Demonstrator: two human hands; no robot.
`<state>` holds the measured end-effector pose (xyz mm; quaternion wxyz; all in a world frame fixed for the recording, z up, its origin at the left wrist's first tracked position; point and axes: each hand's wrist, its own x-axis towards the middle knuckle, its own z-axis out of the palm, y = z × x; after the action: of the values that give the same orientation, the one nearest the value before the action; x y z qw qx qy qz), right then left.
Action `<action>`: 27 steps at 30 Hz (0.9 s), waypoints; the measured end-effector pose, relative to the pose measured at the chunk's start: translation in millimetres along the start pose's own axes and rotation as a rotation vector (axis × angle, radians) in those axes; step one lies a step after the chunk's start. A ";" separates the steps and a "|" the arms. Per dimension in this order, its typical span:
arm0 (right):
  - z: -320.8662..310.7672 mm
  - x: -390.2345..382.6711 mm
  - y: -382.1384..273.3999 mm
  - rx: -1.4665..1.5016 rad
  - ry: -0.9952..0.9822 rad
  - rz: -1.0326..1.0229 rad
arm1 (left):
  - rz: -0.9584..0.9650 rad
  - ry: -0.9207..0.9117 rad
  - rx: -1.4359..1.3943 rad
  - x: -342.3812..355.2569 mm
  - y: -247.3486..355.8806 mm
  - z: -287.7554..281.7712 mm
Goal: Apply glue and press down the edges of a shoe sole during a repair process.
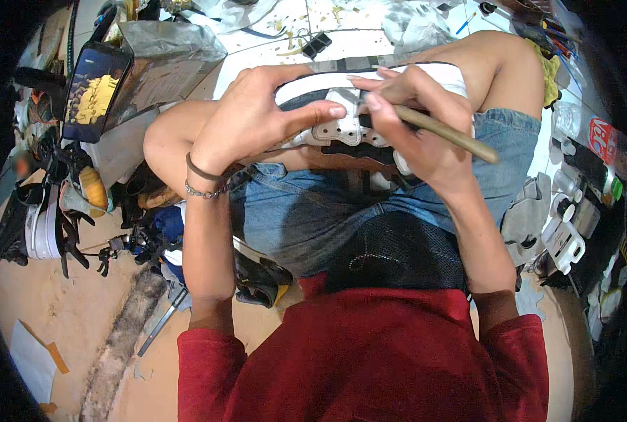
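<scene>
A white and dark shoe [341, 131] lies across my lap, its white sole edge facing away from me and its eyelets toward me. My left hand [253, 116] grips the shoe's left part, thumb pressed on the upper and fingers around the far side. Pinched in my right hand [429, 130] is a slim tool with a round wooden handle [457, 135], slanting down to the right. Its working end is against or close to the shoe's middle, by my left thumb; the fingers partly hide it, so its kind cannot be made out.
At the left a phone [92, 95] stands with its screen lit, above another white-soled shoe [44, 225]. A black binder clip [317, 45] and scattered scraps lie ahead. A red-labelled bottle [602, 141] is at the right; a slim metal tool [162, 322] lies lower left.
</scene>
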<state>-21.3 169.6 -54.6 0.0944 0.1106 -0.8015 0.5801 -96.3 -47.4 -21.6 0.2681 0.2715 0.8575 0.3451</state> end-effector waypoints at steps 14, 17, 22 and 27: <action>0.4 -0.8 -2.8 0.035 0.018 -0.036 | -0.059 -0.057 0.040 0.4 3.1 -1.8; 1.1 0.7 -1.7 -0.075 -0.014 -0.095 | -0.040 -0.039 0.041 0.8 0.2 -0.9; 0.0 -1.0 -1.5 -0.029 -0.002 -0.050 | -0.039 -0.059 0.012 1.5 -0.5 -3.6; -3.3 -4.2 -1.2 0.096 0.010 -0.005 | -0.072 -0.087 0.015 1.1 1.7 -3.5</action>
<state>-16.8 172.6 -53.7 0.0944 0.1139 -0.7719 0.6183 -98.8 -47.2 -18.4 0.3155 0.2570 0.8568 0.3168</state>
